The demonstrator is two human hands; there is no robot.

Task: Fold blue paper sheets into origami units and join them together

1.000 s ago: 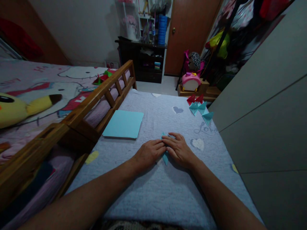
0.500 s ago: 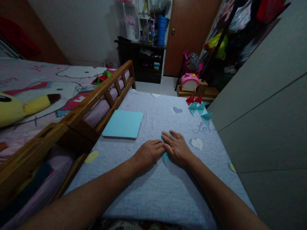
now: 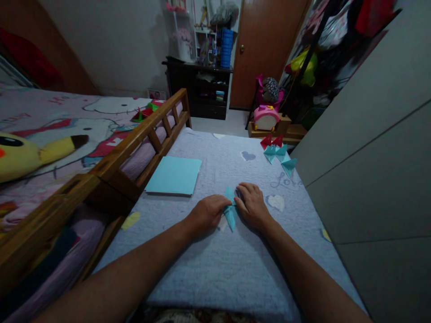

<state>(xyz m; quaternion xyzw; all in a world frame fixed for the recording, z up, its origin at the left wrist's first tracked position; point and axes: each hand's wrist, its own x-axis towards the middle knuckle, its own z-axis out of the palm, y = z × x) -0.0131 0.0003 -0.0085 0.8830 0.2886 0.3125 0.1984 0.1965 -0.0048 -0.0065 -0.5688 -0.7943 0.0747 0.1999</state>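
Note:
A folded light-blue paper (image 3: 231, 217), narrow and pointed at its near end, lies on the bed between my hands. My left hand (image 3: 209, 214) is closed, its thumb and forefinger pinching the paper's left side near the middle. From the right, my right hand (image 3: 252, 204) grips the opposite edge with its thumb and forefinger, the other fingers bent close together. A stack of square light-blue paper (image 3: 174, 176) rests to the left of my hands. Finished-looking folded pieces stand at the far right corner: light-blue ones (image 3: 288, 167) and red ones (image 3: 266, 141).
The patterned blue bed sheet (image 3: 208, 278) is the work surface. A wooden bed rail (image 3: 141, 134) runs along its left, with another bed and a yellow plush toy (image 3: 20, 157) beyond. A pale cabinet (image 3: 380, 179) borders the right side. A pink toy (image 3: 266, 117) stands past the far edge.
My hands have drawn slightly apart, uncovering more of the folded paper. My right fingers have come off its top and curled at its right edge.

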